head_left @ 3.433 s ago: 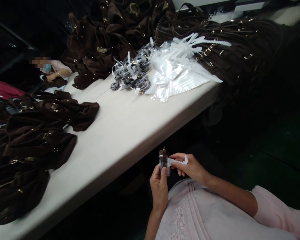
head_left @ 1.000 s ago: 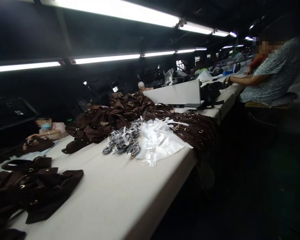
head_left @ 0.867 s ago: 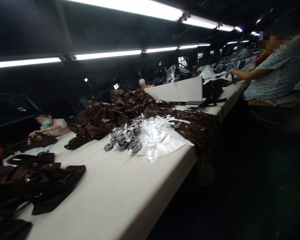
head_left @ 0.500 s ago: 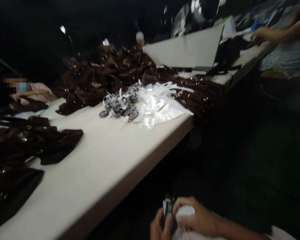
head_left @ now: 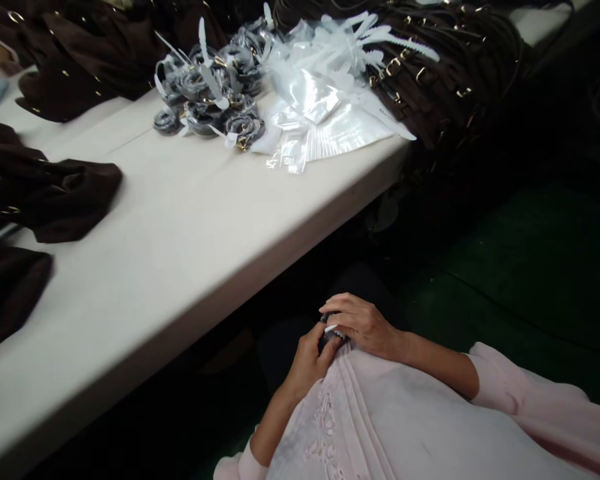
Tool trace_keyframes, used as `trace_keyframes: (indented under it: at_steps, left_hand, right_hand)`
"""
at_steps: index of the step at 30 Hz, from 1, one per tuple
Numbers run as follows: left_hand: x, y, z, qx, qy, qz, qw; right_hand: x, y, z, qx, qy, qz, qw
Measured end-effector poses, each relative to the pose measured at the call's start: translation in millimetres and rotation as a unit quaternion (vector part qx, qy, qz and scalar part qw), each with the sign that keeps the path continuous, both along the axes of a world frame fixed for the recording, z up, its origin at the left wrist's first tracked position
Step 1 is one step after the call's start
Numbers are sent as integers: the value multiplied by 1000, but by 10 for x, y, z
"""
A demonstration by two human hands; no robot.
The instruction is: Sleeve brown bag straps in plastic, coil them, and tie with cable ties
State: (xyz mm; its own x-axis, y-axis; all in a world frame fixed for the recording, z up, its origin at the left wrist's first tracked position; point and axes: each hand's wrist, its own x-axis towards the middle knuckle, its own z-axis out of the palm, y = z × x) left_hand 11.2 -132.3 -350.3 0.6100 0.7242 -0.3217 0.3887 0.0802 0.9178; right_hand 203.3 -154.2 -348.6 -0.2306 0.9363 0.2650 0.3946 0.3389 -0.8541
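Held low in front of my pale pink shirt is a small dark coiled strap (head_left: 326,339) with a white strip on it, mostly hidden by my fingers. My left hand (head_left: 310,357) grips it from the near left side, thumb on top. From the right, my right hand (head_left: 363,325) bends its fingers over the same coil and the white strip. On the table beyond lie similar bagged coiled straps (head_left: 215,90) with white strips sticking out. Beside them is a pile of clear plastic bags (head_left: 330,127) with toothed white strips (head_left: 360,40) on top.
A long pale table (head_left: 180,220) runs diagonally, its edge between the heap and my hands. Dark brown bags (head_left: 75,193) with gold fittings lie on the left and at the back. Brown straps with buckles (head_left: 440,73) hang over the table's edge. Below is a dark green floor (head_left: 520,267).
The view has tilted down, so my hands and shirt show more fully. My right fingers now lie over the coil, covering more of it; the white strip shows between my hands.
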Motion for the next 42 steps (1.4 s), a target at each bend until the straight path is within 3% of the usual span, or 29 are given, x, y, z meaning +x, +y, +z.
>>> trace_keyframes:
  at_steps: [3, 7, 12, 22, 31, 36, 42]
  left_hand:
    - [8, 10, 5, -21, -2, -7, 1000]
    - [1, -17, -40, -72, 16, 23, 997]
    - [21, 11, -40, -99, 10, 49, 994]
    - [109, 67, -75, -96, 18, 116, 988]
    - [131, 106, -104, -98, 10, 146, 984]
    - [196, -18, -147, -65, 4, 210, 976]
    - [212, -97, -172, -53, 12, 264, 963]
  right_hand:
    - [-6, -22, -82, -25, -10, 28, 999]
    - [24, -163, -217, -65, 50, -40, 996]
    - [74, -275, -312, -114, 99, -67, 986]
    - [-59, -102, -233, -59, 54, -43, 996]
    - [-42, -75, -245, -79, 63, -19, 995]
    - [-62, -76, -159, -202, 120, -15, 972]
    - [-178, -67, -125, -296, 96, -90, 946]
